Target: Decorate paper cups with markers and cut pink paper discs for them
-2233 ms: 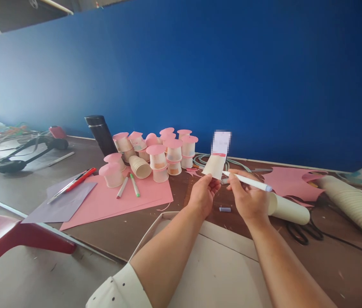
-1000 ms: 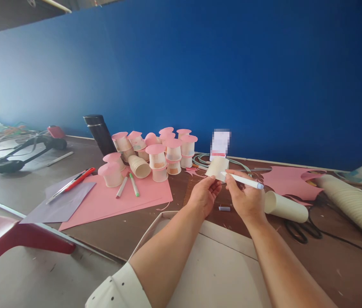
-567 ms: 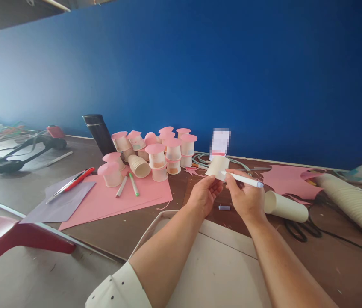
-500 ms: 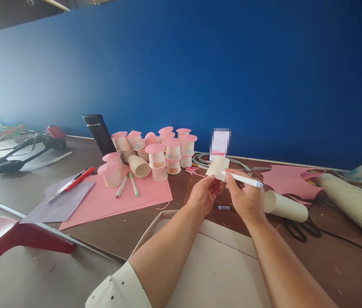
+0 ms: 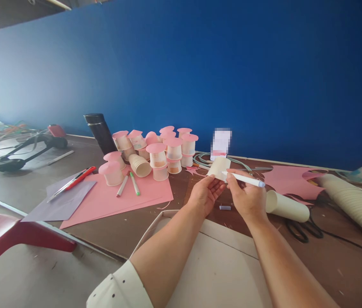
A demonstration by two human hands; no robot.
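My left hand [image 5: 207,194] is closed round the lower edge of a cream paper cup [image 5: 218,167], held tilted above the table. In my right hand [image 5: 248,199] is a white felt-tip marker [image 5: 248,179], its tip at the cup's side; any mark there is too small to make out. Below the hands lies a small marker cap [image 5: 225,208]. Just right of my right hand, another paper cup [image 5: 287,206] rests on its side. To the left stand several paper cups with pink paper tops [image 5: 157,159], some stacked in twos.
Pink paper sheets [image 5: 113,205] carry two markers, one a green-capped marker [image 5: 134,184]. A red utility knife [image 5: 75,180] lies on grey paper [image 5: 72,201]. A black flask [image 5: 101,133] stands behind. On the right are cut pink paper [image 5: 289,182], a long cup stack [image 5: 354,205] and a black cord [image 5: 344,237].
The whole view has shifted very slightly. Both hands keep their hold, with the marker tip still at the cup's side.
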